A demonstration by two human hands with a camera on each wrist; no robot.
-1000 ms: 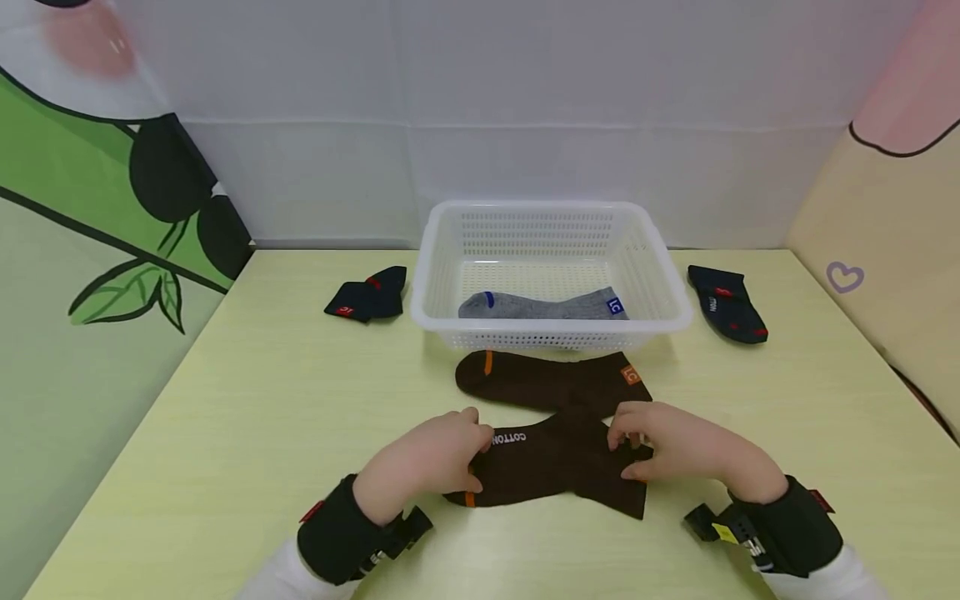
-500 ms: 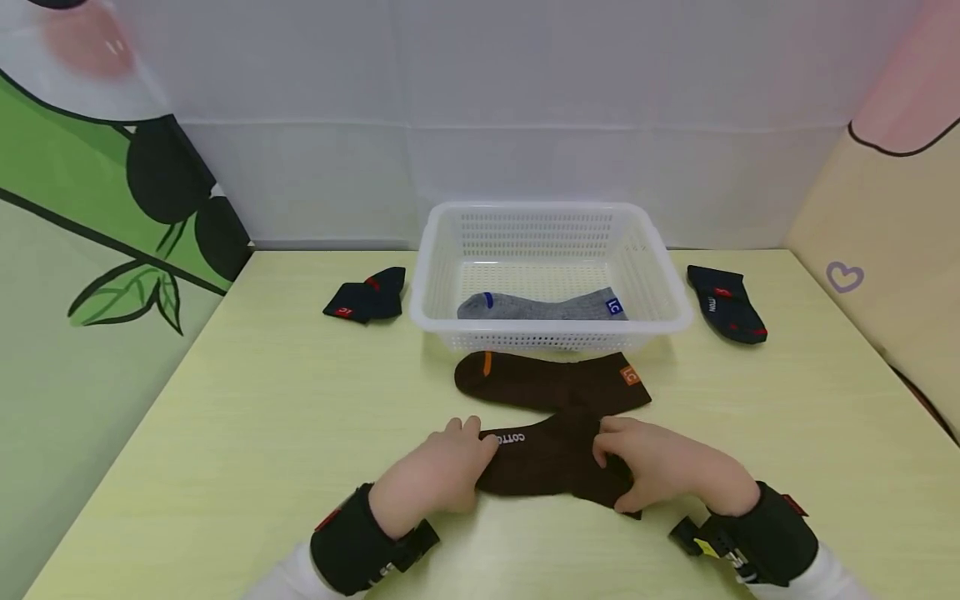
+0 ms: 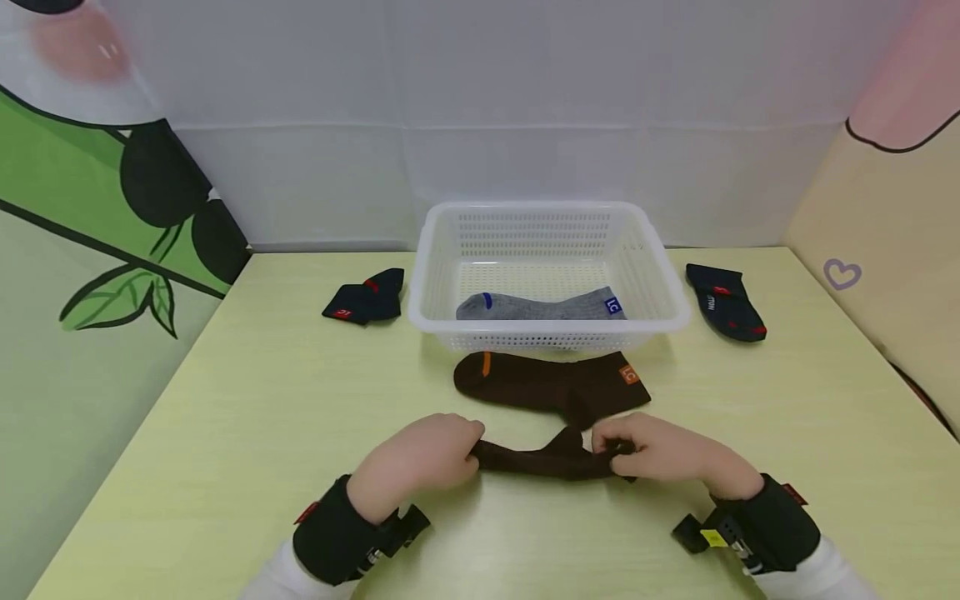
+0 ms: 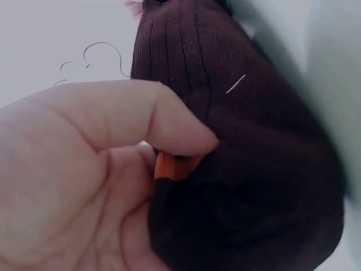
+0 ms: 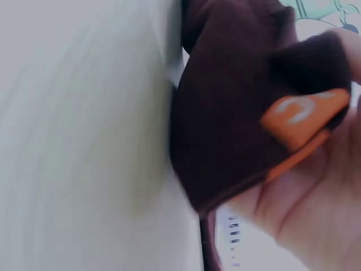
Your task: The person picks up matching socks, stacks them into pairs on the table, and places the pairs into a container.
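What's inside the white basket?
One grey sock with a blue LC tag shows along the white basket's near side. The front rim hides its lower edge; anything underneath the sock can't be seen.

Fingers (image 5: 352, 56) grip a dark brown sock (image 5: 225, 124) near its orange patch (image 5: 309, 123), with a pale tabletop (image 5: 84, 147) alongside
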